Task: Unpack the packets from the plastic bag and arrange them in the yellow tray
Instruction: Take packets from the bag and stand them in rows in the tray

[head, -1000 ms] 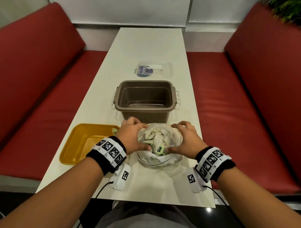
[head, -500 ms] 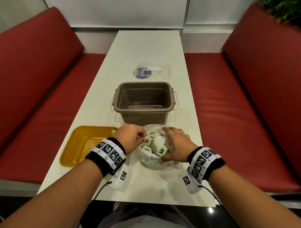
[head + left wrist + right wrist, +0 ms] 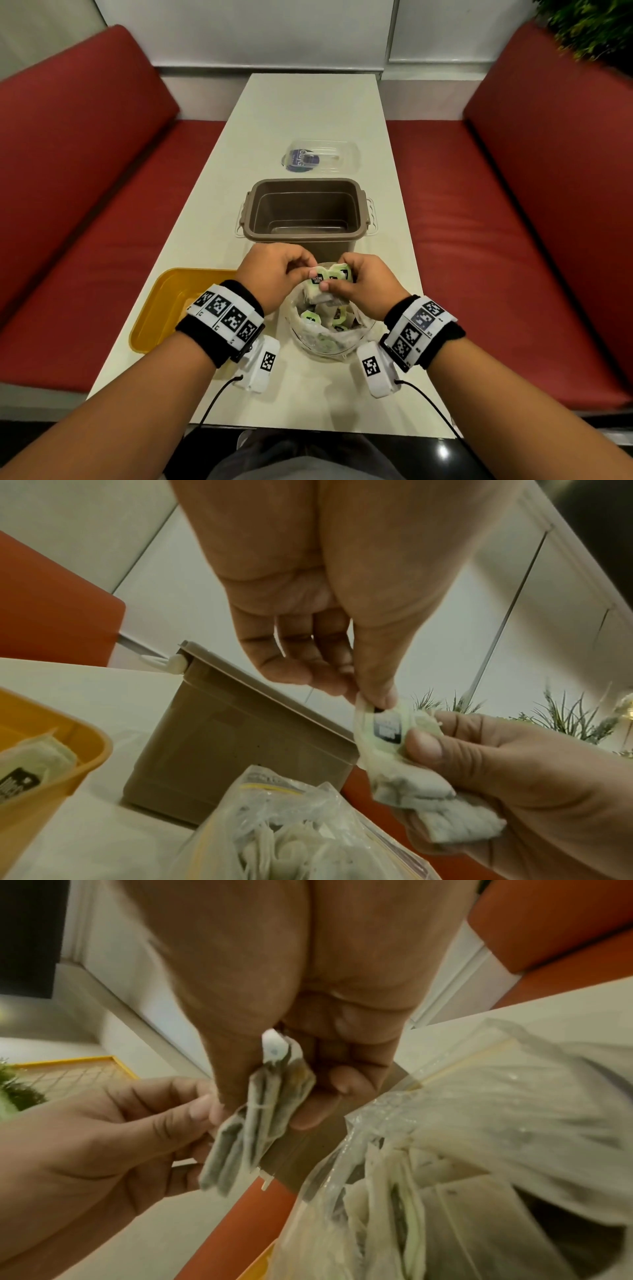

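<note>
**A:** While a small wad of packets (image 3: 330, 278) is pinched between both hands (image 3: 310, 279) just above the open plastic bag (image 3: 329, 329), the left hand (image 3: 274, 277) nips one corner and the right hand (image 3: 368, 286) is clamped round the rest.

**B:** Risk is seen there tbh. If one packet is tugged free, the others could be dropped back in, or onto the worktop (image 3: 308, 102). The yellow tray (image 3: 161, 308) is parked left, one packet already inside.
</note>
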`<state>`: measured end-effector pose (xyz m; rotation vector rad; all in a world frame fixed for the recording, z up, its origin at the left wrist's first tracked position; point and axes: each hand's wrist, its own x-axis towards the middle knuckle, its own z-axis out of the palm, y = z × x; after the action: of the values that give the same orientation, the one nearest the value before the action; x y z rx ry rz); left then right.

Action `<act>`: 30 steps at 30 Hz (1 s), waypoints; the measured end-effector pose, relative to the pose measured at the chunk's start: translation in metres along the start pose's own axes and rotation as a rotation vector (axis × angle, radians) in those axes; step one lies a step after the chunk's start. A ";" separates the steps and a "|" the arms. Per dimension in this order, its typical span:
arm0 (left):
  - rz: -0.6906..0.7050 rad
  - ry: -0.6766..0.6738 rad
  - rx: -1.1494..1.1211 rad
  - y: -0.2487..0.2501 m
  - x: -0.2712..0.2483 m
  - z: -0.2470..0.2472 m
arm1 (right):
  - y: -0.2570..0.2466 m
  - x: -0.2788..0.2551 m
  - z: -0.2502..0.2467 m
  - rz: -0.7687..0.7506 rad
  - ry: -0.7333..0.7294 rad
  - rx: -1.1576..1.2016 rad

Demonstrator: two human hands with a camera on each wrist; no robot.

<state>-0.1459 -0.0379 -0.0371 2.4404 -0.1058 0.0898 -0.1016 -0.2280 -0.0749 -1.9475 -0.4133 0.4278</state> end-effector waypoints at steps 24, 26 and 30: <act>0.038 -0.037 0.186 -0.025 -0.005 -0.061 | -0.041 0.025 0.053 -0.136 0.021 -0.197; 0.026 -0.052 0.182 -0.030 -0.006 -0.067 | -0.044 0.029 0.062 -0.134 0.015 -0.211; -0.095 -0.065 0.152 -0.051 -0.006 -0.082 | -0.043 0.039 0.080 -0.088 -0.010 -0.309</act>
<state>-0.1497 0.0543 -0.0073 2.5961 -0.0124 -0.0245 -0.1091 -0.1295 -0.0710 -2.2152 -0.5981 0.3315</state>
